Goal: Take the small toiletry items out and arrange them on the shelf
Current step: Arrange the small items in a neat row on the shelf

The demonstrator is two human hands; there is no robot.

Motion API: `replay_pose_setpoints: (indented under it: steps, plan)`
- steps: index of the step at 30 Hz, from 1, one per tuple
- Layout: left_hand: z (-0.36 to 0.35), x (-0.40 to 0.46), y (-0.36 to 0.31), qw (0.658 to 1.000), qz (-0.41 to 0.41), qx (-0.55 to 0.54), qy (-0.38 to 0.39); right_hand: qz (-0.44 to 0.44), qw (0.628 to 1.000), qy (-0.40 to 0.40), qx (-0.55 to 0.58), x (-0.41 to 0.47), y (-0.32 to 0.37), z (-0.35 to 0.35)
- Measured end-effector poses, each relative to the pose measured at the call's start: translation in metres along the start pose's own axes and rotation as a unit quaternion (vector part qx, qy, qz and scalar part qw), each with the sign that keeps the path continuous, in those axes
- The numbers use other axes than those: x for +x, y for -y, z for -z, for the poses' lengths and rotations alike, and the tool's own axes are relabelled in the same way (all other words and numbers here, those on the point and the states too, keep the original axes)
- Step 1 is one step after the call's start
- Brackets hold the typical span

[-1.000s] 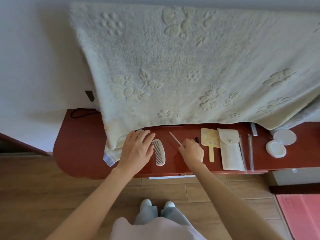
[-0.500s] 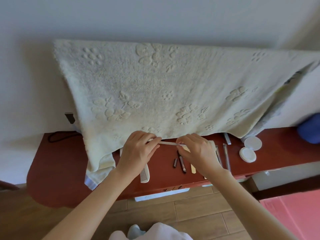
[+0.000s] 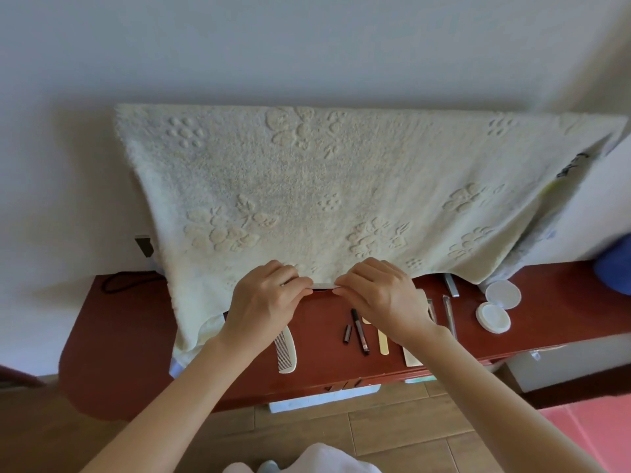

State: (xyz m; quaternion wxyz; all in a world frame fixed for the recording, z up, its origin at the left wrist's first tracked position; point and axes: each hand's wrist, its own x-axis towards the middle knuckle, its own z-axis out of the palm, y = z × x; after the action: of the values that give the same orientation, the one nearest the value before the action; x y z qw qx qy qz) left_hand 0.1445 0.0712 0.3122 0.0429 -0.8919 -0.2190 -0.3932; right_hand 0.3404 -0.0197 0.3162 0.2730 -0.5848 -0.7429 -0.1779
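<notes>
Compared with half a second before: hands closer together, thin white stick now shorter between them. Left hand and right hand each pinching one end, above the red shelf, beside the comb.

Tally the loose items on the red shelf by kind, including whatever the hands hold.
Comb: 1
Dark pens or caps: 2
Round white discs: 2
Metal tools: 3
Thin pale stick held by left hand and right hand: 1
Partly hidden pale items: 2
Total: 11
</notes>
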Motion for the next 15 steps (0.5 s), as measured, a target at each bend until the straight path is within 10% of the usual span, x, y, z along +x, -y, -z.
replay_pose_setpoints:
  steps: [5,11,15]
  plan:
    - [0.004,-0.009,0.011,0.999,0.046,0.002,0.019,0.021,1.0,0.012,-0.01,-0.003,-0.017,-0.002]
    - [0.014,-0.029,0.042,0.975,0.221,0.02,0.031,-0.231,0.97,0.018,0.068,-0.036,-0.058,0.008]
    - [-0.014,-0.03,0.005,0.944,0.325,-0.042,0.033,-0.404,0.886,0.034,0.224,-0.036,-0.026,-0.007]
